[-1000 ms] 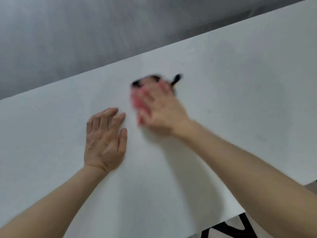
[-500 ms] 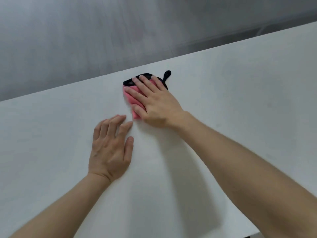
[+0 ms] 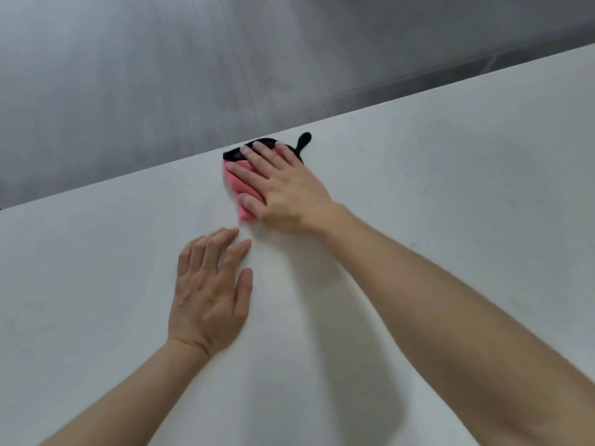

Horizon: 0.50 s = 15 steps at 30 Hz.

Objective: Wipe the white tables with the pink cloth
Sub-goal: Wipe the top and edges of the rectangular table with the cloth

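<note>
Grey, blurred floor [image 3: 161, 75] across the top of the view, beyond the far edge. Below it, white table [image 3: 450, 204] filling the rest, far edge slanting upward left to right. Reaches over it with both bare forearms, the right stretched far out from the lower right, the left shorter from the lower left. Presses the right hand [image 3: 286, 191] palm down on the pink cloth [image 3: 240, 185], fingers straight and spread, not curled round the fabric. Rests the left hand [image 3: 209, 294] flat on bare table, fingers straight and close together, thumb alongside, holding nothing. Pink cloth bunched under the right palm, close against the table's far edge, showing only at the hand's left side, long axis roughly from that edge back toward the left hand. Along its far side, black trim [image 3: 233, 154], with a small black loop [image 3: 304, 141] poking out beyond the fingers. Key relation for the coming stroke: cloth beyond and slightly right of the left fingertips, near but apart, already at the table's far limit. Right hand the nearer, lying on it. Likely calls for a pull back toward the body or a sweep along the edge; pushed further out, could slip off.
</note>
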Each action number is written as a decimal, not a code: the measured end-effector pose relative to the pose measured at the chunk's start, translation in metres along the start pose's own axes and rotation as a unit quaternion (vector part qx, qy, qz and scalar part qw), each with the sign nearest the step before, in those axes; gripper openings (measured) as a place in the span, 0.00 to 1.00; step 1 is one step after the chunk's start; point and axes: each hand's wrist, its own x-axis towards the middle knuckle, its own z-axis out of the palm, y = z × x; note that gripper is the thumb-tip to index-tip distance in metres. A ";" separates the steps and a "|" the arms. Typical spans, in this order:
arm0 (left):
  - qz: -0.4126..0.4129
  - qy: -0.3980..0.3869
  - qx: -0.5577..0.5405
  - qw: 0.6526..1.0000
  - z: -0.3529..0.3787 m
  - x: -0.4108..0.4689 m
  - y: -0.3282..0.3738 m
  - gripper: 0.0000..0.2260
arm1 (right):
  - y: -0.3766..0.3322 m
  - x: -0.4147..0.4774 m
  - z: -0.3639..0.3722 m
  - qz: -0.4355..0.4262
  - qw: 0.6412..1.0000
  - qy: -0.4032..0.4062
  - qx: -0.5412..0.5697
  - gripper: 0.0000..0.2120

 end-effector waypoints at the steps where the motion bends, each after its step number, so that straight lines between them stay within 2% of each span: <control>1: 0.000 0.001 0.001 1.000 0.000 0.000 0.000 0.19 | 0.020 -0.004 -0.003 0.002 1.000 0.018 0.000 0.33; 2: 0.000 0.003 0.001 1.000 0.001 0.000 0.000 0.19 | 0.050 -0.011 -0.007 0.050 0.998 0.040 0.001 0.35; 3: -0.001 0.002 0.000 1.000 0.001 0.001 -0.001 0.19 | 0.084 -0.022 -0.011 0.136 0.989 0.064 0.003 0.36; 5: -0.002 0.001 -0.002 1.000 0.001 0.001 -0.001 0.19 | 0.143 -0.050 -0.021 0.347 0.934 0.081 0.010 0.38; 6: -0.001 0.001 -0.001 1.000 0.001 0.000 -0.001 0.19 | 0.156 -0.058 -0.022 0.411 0.907 0.089 0.018 0.39; 7: -0.002 0.003 -0.001 1.000 0.001 0.000 0.000 0.19 | 0.153 -0.057 -0.020 0.437 0.894 0.095 0.023 0.39; 8: -0.002 0.003 -0.004 1.000 0.000 0.000 0.000 0.19 | 0.135 -0.049 -0.016 0.426 0.899 0.100 0.020 0.40; 9: -0.003 0.003 -0.007 1.000 0.000 0.000 0.000 0.19 | 0.108 -0.037 -0.009 0.374 0.921 0.105 0.013 0.41; 11: -0.006 -0.002 -0.007 1.000 0.000 0.000 0.001 0.19 | 0.043 -0.014 0.001 0.189 0.979 0.075 -0.002 0.39; 12: -0.007 -0.003 -0.004 1.000 0.000 0.001 0.000 0.19 | 0.016 -0.009 0.004 0.099 0.994 0.039 0.000 0.36; 14: -0.006 -0.002 0.000 1.000 -0.001 0.001 0.001 0.19 | 0.011 -0.013 0.003 0.003 1.000 -0.005 0.004 0.33; 15: -0.006 0.000 0.000 1.000 -0.001 0.001 0.001 0.19 | 0.034 -0.017 -0.001 0.008 1.000 0.018 0.015 0.35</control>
